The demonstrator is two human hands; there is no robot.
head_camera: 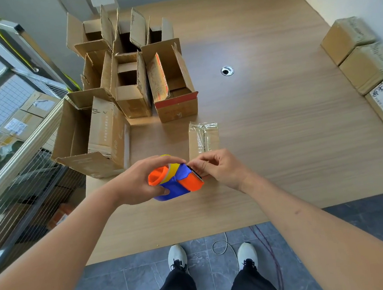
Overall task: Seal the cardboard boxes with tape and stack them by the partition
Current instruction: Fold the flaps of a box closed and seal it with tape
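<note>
Dispenser: we grip the tape dispenser (175,179) in our left hand (139,181); light, hard plastic.
Tape end: our right hand (220,168) pinches it at the toothed blade, sharp.
Small box (203,138): just beyond, taped, likely light; lift by its sides.
Open boxes (129,80): crowd the table (280,134) far-left; right side roomy.

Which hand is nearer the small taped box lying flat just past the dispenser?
Right. The right hand pinches at the tape dispenser blade directly in front of the small taped box. The left hand grips the dispenser further to the left.
</note>
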